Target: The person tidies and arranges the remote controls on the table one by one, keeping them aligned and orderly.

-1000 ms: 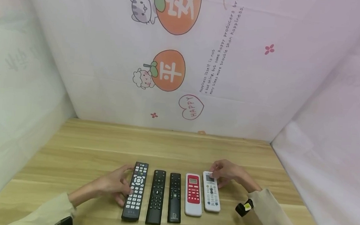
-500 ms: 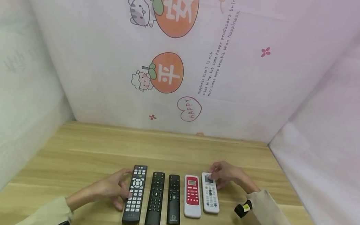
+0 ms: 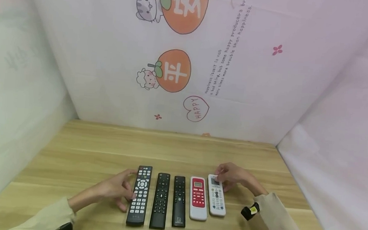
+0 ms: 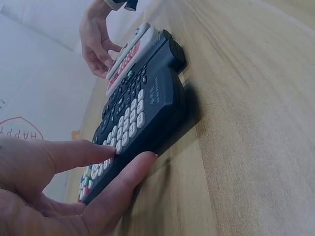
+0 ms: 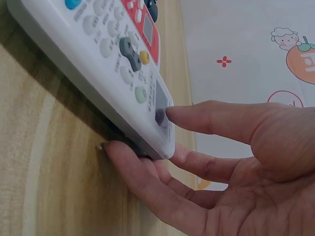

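Five remote controls — several in a row — lie side by side on the wooden table. At the left end, my left hand grips a long black remote with white buttons. In the left wrist view, one digit presses on its buttons and another lies against its side. At the right end, my right hand pinches the far end of a white remote with a small screen. The right wrist view shows the thumb over the screen and fingers along the side and end; some fingertips are partly hidden.
Between the held remotes lie a black remote, a narrower black remote and a red-and-white remote. A printed white cloth wall stands behind the wooden table, with white cloth at both sides.
The head view has shifted slightly up and down. Both hands keep their places on the end remotes, and the row has not visibly moved.
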